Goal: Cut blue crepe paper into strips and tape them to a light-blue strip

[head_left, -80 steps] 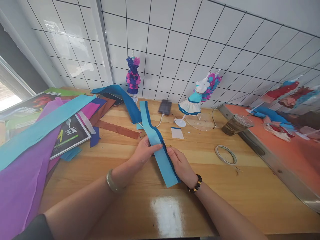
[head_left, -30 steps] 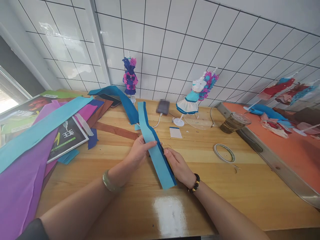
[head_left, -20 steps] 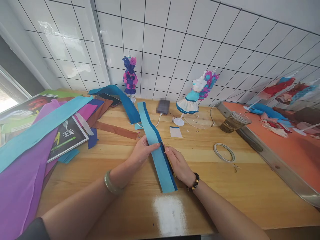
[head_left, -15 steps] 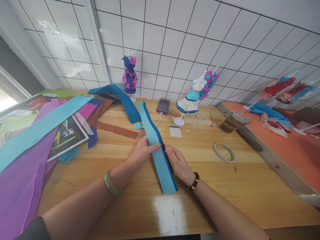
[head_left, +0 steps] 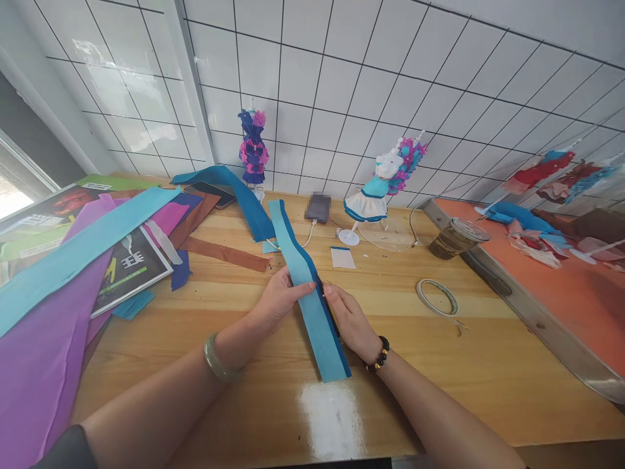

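Observation:
A long light-blue strip [head_left: 319, 339] with a dark-blue edge slants across the middle of the table; it looks like paper or thin cloth. My left hand [head_left: 277, 296] grips it from the left, thumb on top and fingers underneath. At the dark-blue edge, my right hand [head_left: 350, 316] is closed with thumb and forefinger pinched together. Something thin and dark with yellowish spots runs along that edge beside my right fingers, mostly hidden by the hand; its kind is unclear.
Coloured strips and sheets [head_left: 53, 365] lie over magazines at left. Behind stand small dressed forms [head_left: 254, 146] and a white-skirted one [head_left: 366, 205]. A tape roll [head_left: 437, 298], a lidded cup [head_left: 456, 239] and an orange-topped surface [head_left: 551, 293] are on the right.
The strip's near end has shifted slightly to the right and toward me. Both hands stay in almost the same place, with the right fingers still at the edge.

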A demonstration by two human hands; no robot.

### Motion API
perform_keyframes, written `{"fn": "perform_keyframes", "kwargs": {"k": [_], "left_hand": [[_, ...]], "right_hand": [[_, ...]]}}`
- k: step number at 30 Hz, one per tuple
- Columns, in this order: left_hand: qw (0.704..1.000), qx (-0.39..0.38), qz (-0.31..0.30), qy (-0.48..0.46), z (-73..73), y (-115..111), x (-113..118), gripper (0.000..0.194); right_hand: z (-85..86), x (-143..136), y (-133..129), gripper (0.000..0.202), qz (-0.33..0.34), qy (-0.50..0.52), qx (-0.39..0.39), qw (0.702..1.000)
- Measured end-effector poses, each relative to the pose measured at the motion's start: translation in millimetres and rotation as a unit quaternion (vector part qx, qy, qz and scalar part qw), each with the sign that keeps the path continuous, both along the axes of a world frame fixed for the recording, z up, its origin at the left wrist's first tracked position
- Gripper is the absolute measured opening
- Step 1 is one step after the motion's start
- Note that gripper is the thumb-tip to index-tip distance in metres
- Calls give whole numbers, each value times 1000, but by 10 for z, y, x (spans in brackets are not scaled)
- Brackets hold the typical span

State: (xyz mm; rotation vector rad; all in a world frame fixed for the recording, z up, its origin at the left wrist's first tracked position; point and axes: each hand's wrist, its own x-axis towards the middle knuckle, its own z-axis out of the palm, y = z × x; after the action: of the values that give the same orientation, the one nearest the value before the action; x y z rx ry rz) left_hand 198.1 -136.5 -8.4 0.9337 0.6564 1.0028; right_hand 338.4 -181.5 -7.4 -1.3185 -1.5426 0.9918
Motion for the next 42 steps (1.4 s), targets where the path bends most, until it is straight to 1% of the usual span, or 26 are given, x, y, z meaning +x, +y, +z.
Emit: {"fn": "perform_keyframes", "kwargs": {"k": [4,13,28,36,38,42], "left_hand": [[1000,0,-3,1,21,-4,5,32],[1000,-6,5,2,5,-2,16,30],[1000,-1,-4,-9,3,-3,3,31],[1000,15,-11,-21,-38,6,3,29],[1000,12,-12,-23,-36,5,1,30],[998,-19,-47,-46,-7,2,-13,28]], "right_hand": [[12,-1,-7,37,3,1,-1,1000],[18,3,-5,35,5,6,-4,1000],[24,10,-6,30,13,8,-7,1000],[20,22,-15,32,2,-6,0,1000],[18,15,-22,33,0,0,-19,1000],[5,2,-41,34,16,46,-96,994]]}}
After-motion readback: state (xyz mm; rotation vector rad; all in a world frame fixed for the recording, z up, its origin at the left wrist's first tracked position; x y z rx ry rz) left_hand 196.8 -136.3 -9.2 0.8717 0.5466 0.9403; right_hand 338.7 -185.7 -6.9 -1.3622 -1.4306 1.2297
